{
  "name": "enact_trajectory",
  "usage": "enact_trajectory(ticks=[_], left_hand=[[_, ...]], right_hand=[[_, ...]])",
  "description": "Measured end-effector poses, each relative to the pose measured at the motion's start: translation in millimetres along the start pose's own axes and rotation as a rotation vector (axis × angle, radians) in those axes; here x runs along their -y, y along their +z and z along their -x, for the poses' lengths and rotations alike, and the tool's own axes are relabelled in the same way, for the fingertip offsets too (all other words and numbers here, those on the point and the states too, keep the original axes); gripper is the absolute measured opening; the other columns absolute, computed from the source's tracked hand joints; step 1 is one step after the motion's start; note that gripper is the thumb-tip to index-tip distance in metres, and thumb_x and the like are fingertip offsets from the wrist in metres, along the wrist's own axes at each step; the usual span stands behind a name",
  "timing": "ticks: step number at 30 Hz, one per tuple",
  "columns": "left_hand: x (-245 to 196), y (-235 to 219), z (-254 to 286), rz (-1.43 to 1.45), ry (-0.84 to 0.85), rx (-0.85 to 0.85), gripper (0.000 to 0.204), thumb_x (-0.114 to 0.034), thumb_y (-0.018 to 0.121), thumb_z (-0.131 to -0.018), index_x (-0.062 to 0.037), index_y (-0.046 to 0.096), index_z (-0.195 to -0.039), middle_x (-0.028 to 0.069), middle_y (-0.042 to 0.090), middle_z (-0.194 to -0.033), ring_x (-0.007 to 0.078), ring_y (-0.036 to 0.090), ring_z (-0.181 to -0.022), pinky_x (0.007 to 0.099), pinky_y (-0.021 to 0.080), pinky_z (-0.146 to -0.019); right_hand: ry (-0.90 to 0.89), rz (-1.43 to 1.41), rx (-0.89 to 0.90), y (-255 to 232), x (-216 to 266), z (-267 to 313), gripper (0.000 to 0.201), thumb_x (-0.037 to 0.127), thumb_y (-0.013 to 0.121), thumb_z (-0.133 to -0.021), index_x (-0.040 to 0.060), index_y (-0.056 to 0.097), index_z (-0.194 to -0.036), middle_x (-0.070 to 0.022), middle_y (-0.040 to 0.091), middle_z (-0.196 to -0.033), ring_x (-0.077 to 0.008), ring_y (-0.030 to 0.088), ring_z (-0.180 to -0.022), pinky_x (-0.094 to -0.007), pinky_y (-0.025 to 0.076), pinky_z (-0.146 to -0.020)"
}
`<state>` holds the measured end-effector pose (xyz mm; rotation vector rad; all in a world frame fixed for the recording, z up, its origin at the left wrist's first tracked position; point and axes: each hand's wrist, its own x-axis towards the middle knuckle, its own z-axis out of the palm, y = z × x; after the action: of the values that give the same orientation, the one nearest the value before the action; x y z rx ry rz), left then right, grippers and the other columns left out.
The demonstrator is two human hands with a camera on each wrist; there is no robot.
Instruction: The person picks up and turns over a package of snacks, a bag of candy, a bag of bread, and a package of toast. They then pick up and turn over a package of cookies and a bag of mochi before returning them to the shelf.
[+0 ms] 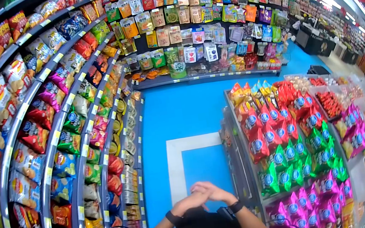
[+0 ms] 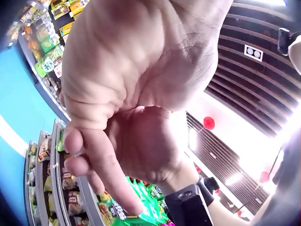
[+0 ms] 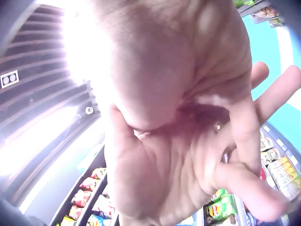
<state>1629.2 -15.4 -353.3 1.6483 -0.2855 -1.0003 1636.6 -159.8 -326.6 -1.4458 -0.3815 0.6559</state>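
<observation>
I stand in a shop aisle with both hands together low in front of my body. In the head view my left hand point(image 1: 188, 204) and my right hand point(image 1: 214, 191) lie crossed, one resting on the other, with a dark band on each wrist. Neither hand holds any goods. The left wrist view shows my left hand point(image 2: 141, 56) with relaxed fingers laid against the right hand point(image 2: 146, 146). Seen from the right wrist, the right hand point(image 3: 155, 70) lies against the left hand point(image 3: 197, 160), whose fingers point(image 3: 275, 94) stretch out loosely.
Curved shelves of crisp bags point(image 1: 50, 110) run along my left. Hanging snack packets point(image 1: 187, 19) cover the back wall. A low stand of red, green and pink bags point(image 1: 291, 145) is on my right. Blue floor point(image 1: 182, 109) with a white outline point(image 1: 173, 162) lies ahead.
</observation>
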Motion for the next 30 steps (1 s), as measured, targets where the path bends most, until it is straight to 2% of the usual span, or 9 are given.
enact_trajectory(ticks=[3, 4, 7, 10, 12, 16, 19, 23, 30], left_hand=[[-62.2, -62.8, -11.3, 0.106, -0.011, 0.056, 0.054, -0.046, 0.036, -0.100, -0.0029, 0.033, -0.132, 0.0057, 0.041, -0.068, 0.0192, 0.055, -0.053, 0.0359, 0.059, -0.056], [-83.7, -80.1, -14.6, 0.142, 0.004, 0.061, 0.060, -0.047, 0.036, -0.099, -0.0072, 0.022, -0.141, 0.0044, 0.040, -0.066, 0.0200, 0.061, -0.059, 0.0344, 0.059, -0.056], [-105.3, -139.0, -50.8, -0.113, 0.030, 0.127, 0.061, -0.049, 0.035, -0.099, 0.0030, 0.038, -0.130, 0.0098, 0.051, -0.075, 0.0214, 0.064, -0.061, 0.0322, 0.058, -0.057], [-130.0, -176.5, -70.0, -0.189, 0.047, 0.049, 0.062, -0.050, 0.036, -0.099, 0.0077, 0.043, -0.122, 0.0167, 0.057, -0.090, 0.0243, 0.065, -0.071, 0.0316, 0.059, -0.059], [-149.3, -200.8, -80.1, -0.096, 0.216, -0.035, 0.062, -0.048, 0.037, -0.099, 0.0090, 0.042, -0.122, 0.0225, 0.055, -0.104, 0.0277, 0.064, -0.084, 0.0320, 0.059, -0.060], [-135.4, -256.8, -100.1, -0.022, -0.001, -0.016, 0.063, -0.048, 0.040, -0.097, 0.0076, 0.036, -0.126, 0.0232, 0.049, -0.114, 0.0291, 0.060, -0.098, 0.0328, 0.061, -0.060], [-125.0, -285.7, -109.9, 0.028, 0.005, -0.072, 0.065, -0.049, 0.043, -0.096, 0.0077, 0.036, -0.127, 0.0229, 0.050, -0.113, 0.0286, 0.060, -0.098, 0.0315, 0.061, -0.059], [-138.9, -329.3, -150.1, -0.042, 0.004, -0.074, 0.068, -0.047, 0.055, -0.092, 0.0100, 0.042, -0.126, 0.0237, 0.052, -0.115, 0.0273, 0.063, -0.090, 0.0300, 0.061, -0.057], [-259.8, -402.1, -253.1, -0.202, 0.018, -0.381, 0.067, -0.054, 0.059, -0.087, 0.0098, 0.060, -0.105, 0.0163, 0.063, -0.082, 0.0232, 0.065, -0.062, 0.0293, 0.054, -0.048]], right_hand=[[-0.149, 0.180, -0.106, -22.5, 32.4, -60.8, 0.032, 0.034, 0.047, -0.099, 0.0047, 0.060, -0.103, -0.0080, 0.058, -0.083, -0.0149, 0.055, -0.080, -0.0306, 0.046, -0.071], [-0.078, 0.155, -0.088, -34.0, 46.8, -74.4, 0.031, 0.033, 0.047, -0.099, 0.0047, 0.060, -0.102, -0.0072, 0.058, -0.085, -0.0148, 0.055, -0.079, -0.0299, 0.046, -0.069], [-0.228, 0.250, -0.142, -70.6, 58.8, -130.7, 0.030, 0.032, 0.047, -0.099, 0.0044, 0.059, -0.102, -0.0066, 0.058, -0.084, -0.0147, 0.055, -0.077, -0.0292, 0.046, -0.068], [-0.090, 0.070, -0.075, -99.4, 84.1, -173.4, 0.026, 0.026, 0.047, -0.098, 0.0043, 0.060, -0.104, -0.0015, 0.059, -0.080, -0.0116, 0.057, -0.073, -0.0279, 0.047, -0.063], [-0.095, 0.033, -0.047, -110.1, 95.2, -205.9, 0.026, 0.025, 0.047, -0.098, 0.0039, 0.060, -0.104, -0.0018, 0.059, -0.080, -0.0115, 0.058, -0.072, -0.0277, 0.047, -0.062], [-0.201, 0.108, 0.077, -127.2, 80.2, -269.2, 0.032, 0.033, 0.047, -0.098, 0.0046, 0.062, -0.100, -0.0063, 0.059, -0.077, -0.0142, 0.056, -0.074, -0.0291, 0.046, -0.066], [-0.248, 0.093, 0.189, -141.8, 61.0, -318.9, 0.032, 0.033, 0.048, -0.098, 0.0040, 0.061, -0.102, -0.0071, 0.059, -0.081, -0.0146, 0.056, -0.077, -0.0284, 0.045, -0.068], [-0.080, -0.017, 0.288, -182.2, 70.3, -369.7, 0.032, 0.032, 0.050, -0.097, 0.0029, 0.062, -0.102, -0.0072, 0.061, -0.085, -0.0131, 0.056, -0.080, -0.0288, 0.045, -0.070], [-0.184, 0.012, 0.402, -319.2, 170.4, -469.1, 0.028, 0.027, 0.049, -0.097, 0.0030, 0.062, -0.102, -0.0046, 0.061, -0.094, -0.0106, 0.056, -0.085, -0.0250, 0.047, -0.071]])
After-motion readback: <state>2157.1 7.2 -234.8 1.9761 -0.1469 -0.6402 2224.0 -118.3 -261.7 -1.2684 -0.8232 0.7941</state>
